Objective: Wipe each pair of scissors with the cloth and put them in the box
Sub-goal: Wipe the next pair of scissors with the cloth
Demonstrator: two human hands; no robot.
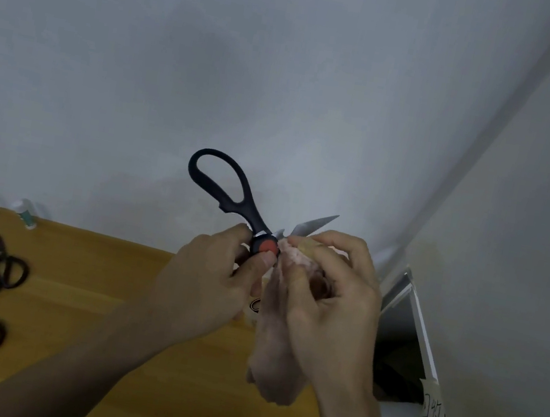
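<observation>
The left hand pinches the big black scissors at their red middle and holds them up over the worktop, with one handle loop pointing up. The right hand squeezes the pink cloth around one blade, and the shiny tip sticks out past the fingers. Three more pairs of black scissors lie on the left of the worktop, and the white box stands open on the right, close to the right hand.
</observation>
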